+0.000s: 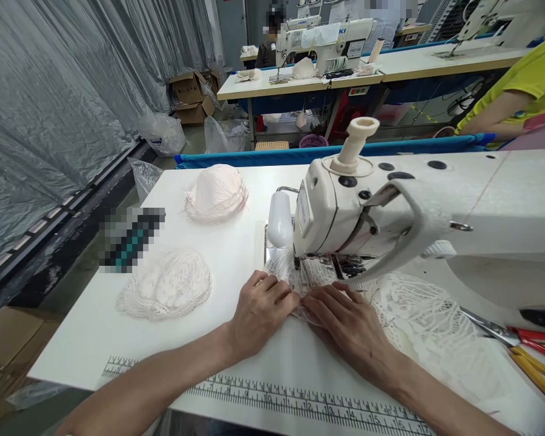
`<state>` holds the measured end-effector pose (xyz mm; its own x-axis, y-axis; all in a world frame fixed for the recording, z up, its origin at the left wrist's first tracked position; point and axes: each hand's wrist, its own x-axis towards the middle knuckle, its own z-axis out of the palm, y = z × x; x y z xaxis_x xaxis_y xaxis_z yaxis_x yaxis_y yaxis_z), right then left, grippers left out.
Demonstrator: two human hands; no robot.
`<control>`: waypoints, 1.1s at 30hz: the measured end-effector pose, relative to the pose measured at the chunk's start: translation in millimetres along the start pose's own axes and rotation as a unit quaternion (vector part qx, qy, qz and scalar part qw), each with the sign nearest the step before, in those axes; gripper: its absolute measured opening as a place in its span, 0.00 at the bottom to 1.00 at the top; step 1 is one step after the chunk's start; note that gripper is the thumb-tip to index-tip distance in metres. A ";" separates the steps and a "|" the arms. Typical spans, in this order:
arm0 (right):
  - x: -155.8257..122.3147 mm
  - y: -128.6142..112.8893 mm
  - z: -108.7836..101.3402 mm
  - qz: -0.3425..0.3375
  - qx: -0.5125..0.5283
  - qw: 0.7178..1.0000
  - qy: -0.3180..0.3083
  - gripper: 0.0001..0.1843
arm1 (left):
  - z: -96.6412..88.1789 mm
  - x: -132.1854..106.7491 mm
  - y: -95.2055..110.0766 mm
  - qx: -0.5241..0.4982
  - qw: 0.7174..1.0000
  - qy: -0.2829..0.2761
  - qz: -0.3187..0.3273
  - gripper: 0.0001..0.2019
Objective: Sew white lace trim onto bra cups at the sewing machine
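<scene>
Both hands lie flat on a piece of white lace (418,321) spread over the worktop (236,254), just in front of the sewing machine (390,212). The left hand (261,312) presses the lace's near-left edge, fingers loosely together and pointing toward the needle area; the right hand (345,324) lies beside it, fingers spread narrow, tips almost touching the left hand's. Neither hand grips anything; they pin the fabric down. The lace runs from under the machine's head off to the person's right, so its bulk lies under and beyond the right forearm. The presser foot sits directly ahead of the fingertips, a little nearer the right hand. Two lace cups (166,284) (217,192) rest well apart to the left.
</scene>
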<state>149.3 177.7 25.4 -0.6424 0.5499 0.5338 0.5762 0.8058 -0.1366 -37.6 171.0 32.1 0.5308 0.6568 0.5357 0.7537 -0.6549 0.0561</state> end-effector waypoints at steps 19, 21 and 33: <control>-7.3 -1.7 -7.2 -0.044 0.098 0.994 -0.026 0.13 | -11.0 -6.1 2.3 -0.058 0.997 -0.022 0.039 0.09; -8.1 -1.2 -6.4 -0.052 0.098 0.994 -0.025 0.13 | -12.3 -6.2 3.3 -0.043 0.998 -0.021 0.043 0.09; -3.7 -3.9 -7.8 -0.052 0.080 0.995 -0.016 0.13 | -14.3 -4.9 4.5 -0.008 0.998 -0.047 0.045 0.08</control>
<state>153.4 170.8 30.4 -0.7120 0.4662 0.5251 0.4198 0.8821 -0.2138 -42.3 159.5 41.7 0.6310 0.6264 0.4577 0.6951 -0.7185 0.0250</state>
